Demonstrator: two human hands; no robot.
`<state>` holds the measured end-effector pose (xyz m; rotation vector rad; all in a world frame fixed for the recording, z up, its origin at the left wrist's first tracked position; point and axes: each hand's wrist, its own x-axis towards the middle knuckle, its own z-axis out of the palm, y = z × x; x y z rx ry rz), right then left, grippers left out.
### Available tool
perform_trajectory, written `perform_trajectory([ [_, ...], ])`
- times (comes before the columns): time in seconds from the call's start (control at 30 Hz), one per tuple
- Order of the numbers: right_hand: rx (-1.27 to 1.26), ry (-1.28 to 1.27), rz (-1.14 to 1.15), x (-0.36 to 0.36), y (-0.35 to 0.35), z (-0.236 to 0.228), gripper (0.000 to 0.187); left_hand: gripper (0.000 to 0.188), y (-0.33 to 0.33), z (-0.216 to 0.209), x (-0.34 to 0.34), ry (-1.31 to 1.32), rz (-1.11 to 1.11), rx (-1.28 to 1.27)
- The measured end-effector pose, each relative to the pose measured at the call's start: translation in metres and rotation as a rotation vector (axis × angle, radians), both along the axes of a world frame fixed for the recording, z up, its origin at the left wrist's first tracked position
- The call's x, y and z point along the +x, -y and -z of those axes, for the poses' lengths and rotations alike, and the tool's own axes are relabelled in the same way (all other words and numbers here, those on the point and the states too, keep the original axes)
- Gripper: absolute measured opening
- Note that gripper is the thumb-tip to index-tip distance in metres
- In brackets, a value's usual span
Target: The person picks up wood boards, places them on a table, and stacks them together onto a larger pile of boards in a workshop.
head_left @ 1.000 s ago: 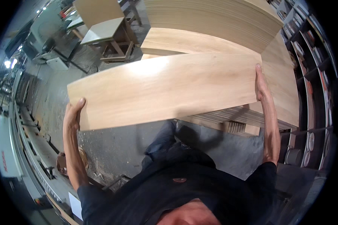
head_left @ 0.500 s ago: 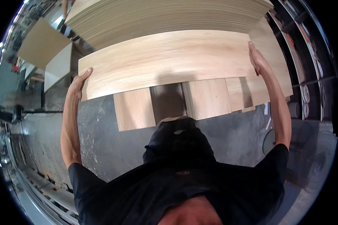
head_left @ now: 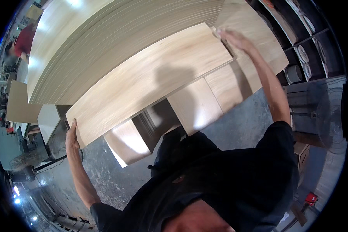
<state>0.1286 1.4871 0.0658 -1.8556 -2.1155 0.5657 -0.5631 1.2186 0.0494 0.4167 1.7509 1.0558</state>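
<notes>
A long pale wood board [head_left: 143, 83] lies slanted in front of me, its right end farther away than its left. My left hand [head_left: 71, 137] grips the near left end, thumb on the top face and fingers at the end edge. At the far right end, my right hand [head_left: 236, 39] has its fingers stretched out, with the fingertips at the board's end edge. Below the board are shorter wood pieces, one at the left [head_left: 127, 143] and one at the right [head_left: 195, 104], with a dark gap between them.
A tall stack of large wood sheets [head_left: 131, 42] rises beyond the board. At the right stands a dark shelf rack [head_left: 317, 58] with rolls and discs. A fan [head_left: 21, 162] stands on the floor at the left. Far left, a person in a red top [head_left: 25, 38] bends.
The view has turned. The board now slants up to the right instead of lying nearly level. My right hand's fingers have shifted to the end edge; my left hand still grips its end.
</notes>
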Motion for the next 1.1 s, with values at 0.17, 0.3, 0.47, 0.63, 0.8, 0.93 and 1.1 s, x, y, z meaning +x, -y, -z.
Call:
perform_trajectory([
  [0.17,-0.373,-0.415,0.077,-0.001,0.021,0.015,0.088,0.064,0.0,0.0,-0.006,0.045,0.028,-0.063],
  [0.3,-0.419,-0.186,0.036,-0.004,0.02,-0.004,0.089,0.067,-0.004,-0.001,0.006,0.029,0.021,-0.054],
  [0.47,-0.484,-0.638,-0.001,0.01,0.011,0.006,0.072,0.068,-0.021,-0.005,0.031,0.03,0.033,-0.08],
  [0.63,-0.456,-0.494,0.111,0.014,0.007,0.005,0.068,0.066,-0.025,-0.003,0.043,0.01,0.045,-0.074],
  [0.8,-0.592,-0.56,0.08,0.03,-0.002,0.02,0.07,0.066,-0.025,0.0,0.042,0.011,0.055,-0.06],
  [0.93,-0.526,-0.667,0.001,0.022,0.003,0.012,0.059,0.066,-0.027,-0.008,0.057,-0.048,0.027,-0.064],
  [1.1,-0.517,-0.803,0.15,0.034,0.01,0.034,0.05,0.066,-0.033,-0.005,0.043,-0.034,0.112,-0.086],
])
